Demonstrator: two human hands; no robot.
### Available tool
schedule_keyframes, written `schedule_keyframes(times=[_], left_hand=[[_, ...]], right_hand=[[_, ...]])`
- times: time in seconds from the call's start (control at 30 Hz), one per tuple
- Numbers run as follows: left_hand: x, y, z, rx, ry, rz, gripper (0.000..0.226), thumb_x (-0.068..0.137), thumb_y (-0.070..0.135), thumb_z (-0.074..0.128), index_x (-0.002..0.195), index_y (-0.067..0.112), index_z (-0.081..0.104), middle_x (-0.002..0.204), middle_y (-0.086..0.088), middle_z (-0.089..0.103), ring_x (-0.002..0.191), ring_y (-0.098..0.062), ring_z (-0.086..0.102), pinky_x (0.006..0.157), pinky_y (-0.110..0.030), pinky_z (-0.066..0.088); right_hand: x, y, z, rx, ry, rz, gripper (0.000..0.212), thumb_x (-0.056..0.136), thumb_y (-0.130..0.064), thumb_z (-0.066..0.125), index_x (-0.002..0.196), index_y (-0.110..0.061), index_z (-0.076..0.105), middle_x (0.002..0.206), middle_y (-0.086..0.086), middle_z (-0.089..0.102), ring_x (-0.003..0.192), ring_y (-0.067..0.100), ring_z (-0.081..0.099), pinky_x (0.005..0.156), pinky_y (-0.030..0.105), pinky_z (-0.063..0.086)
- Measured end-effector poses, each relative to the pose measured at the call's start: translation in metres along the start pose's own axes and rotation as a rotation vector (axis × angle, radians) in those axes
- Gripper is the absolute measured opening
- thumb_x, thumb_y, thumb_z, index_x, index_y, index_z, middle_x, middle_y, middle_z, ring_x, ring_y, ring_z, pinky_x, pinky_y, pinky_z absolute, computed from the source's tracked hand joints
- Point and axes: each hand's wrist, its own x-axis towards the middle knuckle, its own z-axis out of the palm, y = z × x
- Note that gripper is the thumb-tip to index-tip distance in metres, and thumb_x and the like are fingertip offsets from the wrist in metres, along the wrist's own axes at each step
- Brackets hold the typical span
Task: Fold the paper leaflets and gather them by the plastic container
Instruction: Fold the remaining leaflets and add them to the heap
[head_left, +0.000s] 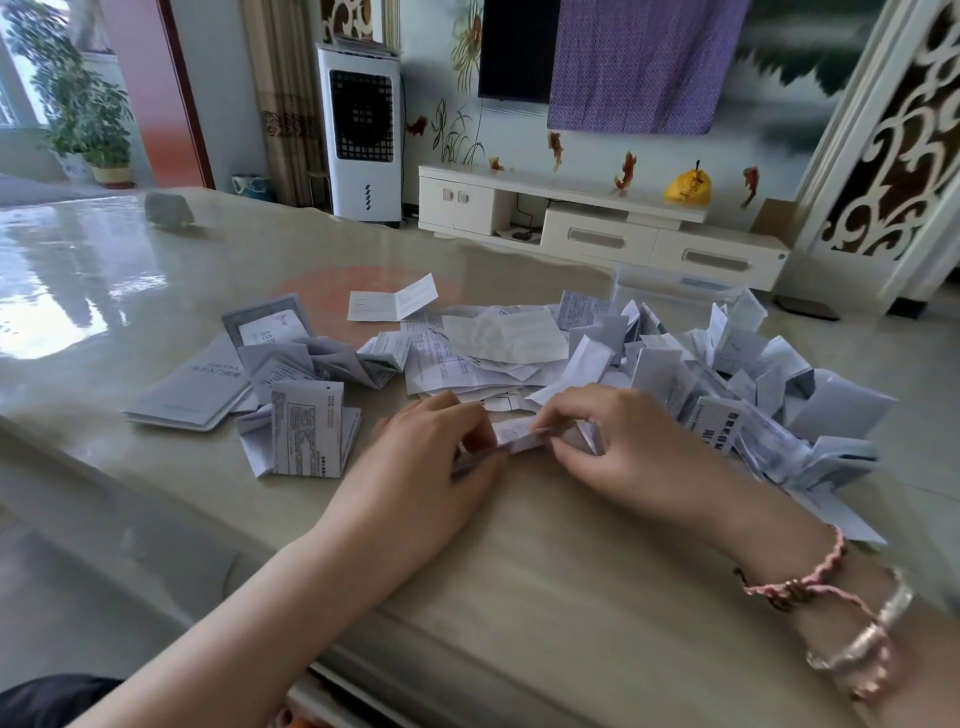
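Observation:
Between both hands lies a narrow, partly folded white leaflet (524, 440), low over the table near its front edge. My left hand (431, 457) pinches its left end and my right hand (618, 441) pinches its right end. Behind them spreads a loose heap of unfolded leaflets (498, 343). A big pile of folded leaflets (753, 384) lies to the right, in front of a clear plastic container (675, 286) at the table's far right. More printed leaflets and booklets (291, 384) lie to the left.
The table (545, 571) has a glossy beige cover. A single folded card (395, 301) lies apart at the middle back, and a small grey object (166, 208) sits at the far left. Beyond the table stand a white fan unit and a TV cabinet.

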Motion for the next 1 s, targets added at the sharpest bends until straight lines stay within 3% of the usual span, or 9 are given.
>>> schedule_keyframes(times=[0.2, 0.37, 0.5, 0.63, 0.8, 0.87, 1.0], left_hand=[[0.004, -0.003, -0.004, -0.021, 0.031, -0.136, 0.012, 0.088, 0.034, 0.058, 0.079, 0.027, 0.055, 0.075, 0.011, 0.058, 0.071, -0.011, 0.053, 0.067, -0.037, 0.049], [0.004, -0.001, -0.002, 0.035, 0.007, -0.189, 0.013, 0.088, 0.033, 0.059, 0.094, 0.029, 0.048, 0.090, 0.010, 0.053, 0.085, -0.017, 0.050, 0.076, -0.036, 0.048], [0.003, 0.005, -0.002, 0.136, 0.003, -0.209, 0.020, 0.091, 0.038, 0.054, 0.105, 0.029, 0.044, 0.104, 0.009, 0.051, 0.099, -0.019, 0.049, 0.080, -0.034, 0.046], [0.003, 0.006, -0.003, 0.177, -0.014, -0.217, 0.021, 0.093, 0.042, 0.052, 0.106, 0.028, 0.042, 0.109, 0.009, 0.049, 0.102, -0.018, 0.048, 0.078, -0.033, 0.044], [0.004, 0.006, -0.003, 0.203, -0.031, -0.217, 0.019, 0.093, 0.041, 0.049, 0.104, 0.028, 0.042, 0.110, 0.007, 0.049, 0.101, -0.019, 0.050, 0.078, -0.033, 0.044], [0.006, 0.006, -0.003, 0.203, -0.035, -0.215, 0.017, 0.093, 0.040, 0.050, 0.102, 0.028, 0.042, 0.109, 0.006, 0.050, 0.099, -0.020, 0.051, 0.078, -0.034, 0.044], [0.007, 0.004, -0.002, 0.214, -0.054, -0.214, 0.019, 0.092, 0.041, 0.051, 0.103, 0.028, 0.043, 0.105, 0.006, 0.046, 0.100, -0.021, 0.050, 0.078, -0.035, 0.045]], right_hand=[[0.007, 0.002, 0.007, 0.070, 0.082, 0.100, 0.007, 0.086, -0.025, 0.064, 0.090, -0.030, 0.062, 0.081, -0.010, 0.066, 0.077, 0.006, 0.060, 0.071, 0.020, 0.044], [0.015, -0.002, 0.020, -0.185, 0.095, 0.107, 0.016, 0.089, -0.030, 0.060, 0.102, -0.021, 0.057, 0.083, -0.016, 0.049, 0.095, 0.014, 0.049, 0.084, 0.033, 0.041], [0.016, -0.005, 0.025, -0.314, 0.100, 0.113, 0.018, 0.091, -0.031, 0.055, 0.106, -0.024, 0.050, 0.091, -0.014, 0.045, 0.103, 0.016, 0.044, 0.085, 0.033, 0.035], [0.014, -0.005, 0.027, -0.348, 0.100, 0.162, 0.022, 0.091, -0.033, 0.051, 0.110, -0.025, 0.045, 0.104, -0.009, 0.044, 0.110, 0.017, 0.039, 0.085, 0.031, 0.030], [0.016, -0.012, 0.035, -0.268, 0.111, 0.195, 0.039, 0.084, -0.054, 0.053, 0.109, -0.026, 0.041, 0.115, -0.007, 0.035, 0.113, 0.016, 0.031, 0.084, 0.028, 0.023], [0.015, -0.015, 0.038, -0.269, 0.098, 0.184, 0.040, 0.084, -0.053, 0.053, 0.110, -0.026, 0.039, 0.115, -0.006, 0.031, 0.113, 0.016, 0.028, 0.081, 0.026, 0.017], [0.012, -0.014, 0.033, -0.235, 0.113, 0.184, 0.034, 0.085, -0.038, 0.056, 0.109, -0.026, 0.035, 0.109, -0.008, 0.024, 0.112, 0.016, 0.026, 0.085, 0.028, 0.021]])
